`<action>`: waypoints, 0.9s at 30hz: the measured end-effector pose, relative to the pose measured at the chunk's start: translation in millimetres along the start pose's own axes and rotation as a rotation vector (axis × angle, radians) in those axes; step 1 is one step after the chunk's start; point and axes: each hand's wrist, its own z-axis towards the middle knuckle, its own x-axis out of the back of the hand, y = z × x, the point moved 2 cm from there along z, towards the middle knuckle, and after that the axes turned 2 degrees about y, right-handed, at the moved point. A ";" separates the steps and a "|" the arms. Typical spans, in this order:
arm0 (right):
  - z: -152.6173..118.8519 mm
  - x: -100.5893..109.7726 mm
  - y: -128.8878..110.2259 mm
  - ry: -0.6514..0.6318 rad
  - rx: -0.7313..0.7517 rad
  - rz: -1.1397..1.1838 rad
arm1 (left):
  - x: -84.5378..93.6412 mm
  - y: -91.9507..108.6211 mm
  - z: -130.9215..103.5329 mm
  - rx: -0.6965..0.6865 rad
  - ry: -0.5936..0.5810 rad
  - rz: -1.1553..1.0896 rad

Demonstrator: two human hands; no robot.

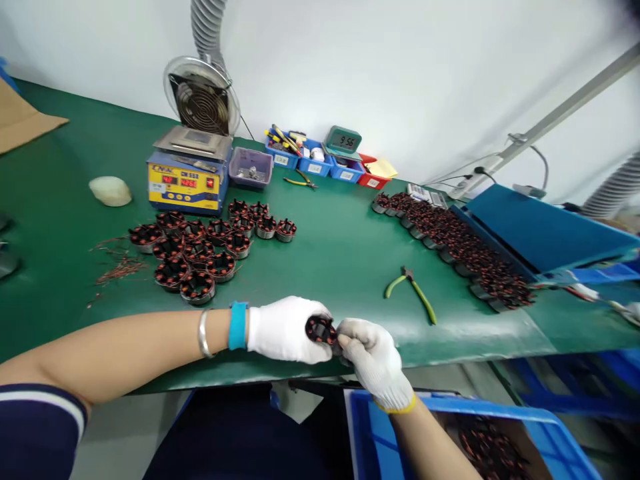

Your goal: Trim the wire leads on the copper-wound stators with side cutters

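Observation:
My left hand [290, 331], in a white glove, is wrapped round a copper-wound motor stator [321, 329] above the table's front edge. My right hand [373, 357], gloved in greyish white, has its fingers pinched together at the stator's right side. Whatever those fingertips grip is too small to make out. Several like stators [197, 287] stand in a cluster on the green table [320, 260], to the left of my hands. Cutting pliers [411, 293] with green handles lie to the right, jaws away from me.
A yellow-fronted solder pot [185, 180] stands at the back left beside a purple bin [251, 167]. Many stators [450, 247] form rows at the right by a blue tray [545, 227]. Wire scraps [120, 268] lie left. A blue crate [550, 427] sits below the table edge.

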 end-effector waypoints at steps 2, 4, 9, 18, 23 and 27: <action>4.3 -7.0 5.7 0.006 -0.162 0.216 | 3.8 0.1 0.6 -0.136 0.130 0.224; 7.7 -9.0 8.9 0.001 -0.233 0.293 | 5.8 -2.0 -1.1 -0.236 0.260 0.390; 6.7 8.4 -9.1 0.207 0.207 -0.448 | 2.7 -16.4 -4.5 -0.190 0.312 0.474; 8.6 19.8 -2.9 0.008 0.514 -1.143 | 3.5 -22.9 -1.7 -0.083 0.195 0.512; 28.7 87.1 37.6 0.503 0.001 -1.146 | 15.5 -28.8 0.8 0.138 0.144 0.495; 52.3 118.1 62.4 0.707 -0.523 -1.120 | 13.7 -29.5 4.5 0.139 0.113 0.467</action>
